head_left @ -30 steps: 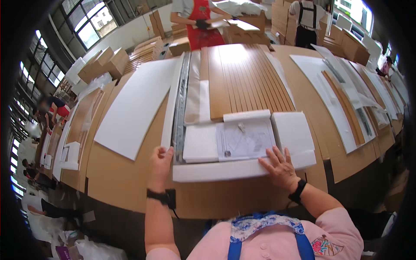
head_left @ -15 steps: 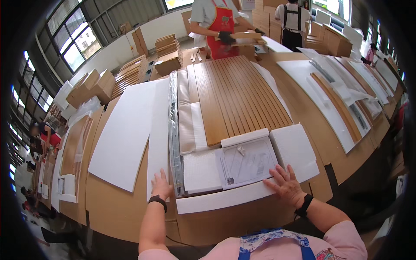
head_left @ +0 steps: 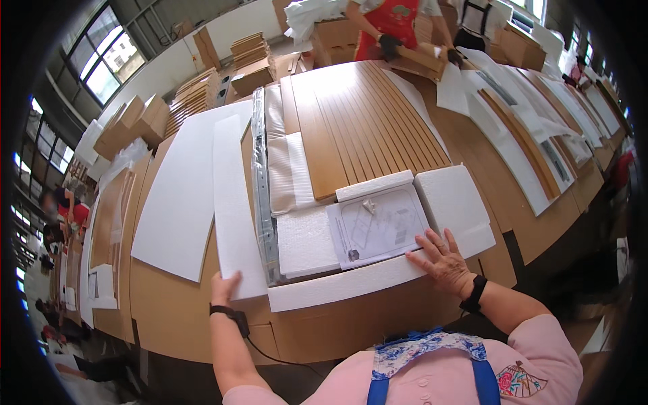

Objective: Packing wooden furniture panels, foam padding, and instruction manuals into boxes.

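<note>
Left hand (head_left: 223, 286) grips the near end of a long white foam strip (head_left: 233, 209), fingers curled over its bottom edge, thumb side hidden; strip runs away from the fingertips up the table, lying on a large white foam sheet (head_left: 177, 202). Black wristband with a cord on the left wrist.

Right hand (head_left: 442, 260) lies flat, fingers (head_left: 432, 241) spread wide, holding nothing, pressed palm-down on the long foam edge bar (head_left: 351, 278) where it meets the instruction sheet (head_left: 378, 226). Fingertips touch the sheet's near right corner. Black watch on the right wrist.

Just past the right fingers: a small clear hardware bag (head_left: 368, 206) on the sheet, a foam block (head_left: 452, 202) to the right, a narrow foam bar (head_left: 374, 185) beyond the sheet. Left of the sheet, a square foam pad (head_left: 304, 239). Between the two hands, a plastic-wrapped metal rail (head_left: 262, 196) runs lengthwise, just right of the left fingers.

Beyond it all, slatted wooden panels (head_left: 364, 121) stacked on the brown cardboard (head_left: 169, 310) table cover.

Far end: another person in a red apron (head_left: 395, 20) with dark gloves handles a wooden piece (head_left: 422, 61).
</note>
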A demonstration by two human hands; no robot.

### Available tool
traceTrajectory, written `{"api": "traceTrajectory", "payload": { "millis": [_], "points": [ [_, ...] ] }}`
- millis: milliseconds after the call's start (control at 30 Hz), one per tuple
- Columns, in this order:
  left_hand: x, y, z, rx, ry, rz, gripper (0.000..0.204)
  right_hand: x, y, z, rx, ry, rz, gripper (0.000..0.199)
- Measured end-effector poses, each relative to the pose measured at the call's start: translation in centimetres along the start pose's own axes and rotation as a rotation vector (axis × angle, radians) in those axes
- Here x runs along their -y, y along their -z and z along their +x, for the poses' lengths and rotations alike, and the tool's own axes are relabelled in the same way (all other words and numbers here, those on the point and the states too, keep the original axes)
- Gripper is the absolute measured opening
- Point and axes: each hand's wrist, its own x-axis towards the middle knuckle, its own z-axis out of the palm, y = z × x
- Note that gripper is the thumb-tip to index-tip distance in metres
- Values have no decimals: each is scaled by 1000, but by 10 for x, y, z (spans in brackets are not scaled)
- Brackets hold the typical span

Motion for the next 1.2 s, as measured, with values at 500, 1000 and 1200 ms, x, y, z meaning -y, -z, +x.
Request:
{"api": "traceTrajectory", "payload": {
  "millis": [500, 1000, 1200],
  "points": [
    [-180, -49, -92, 161, -296, -855, 37, -10, 0, 14, -19, 28, 72, 75],
    [-206, -85, -86, 283, -402, 269, 49, -16, -75, 4, -451, 73, -28, 88],
    [-264, -82, -102, 185, -314, 431, 52, -22, -19, -9, -374, 186, 393, 90]
  ]
}}
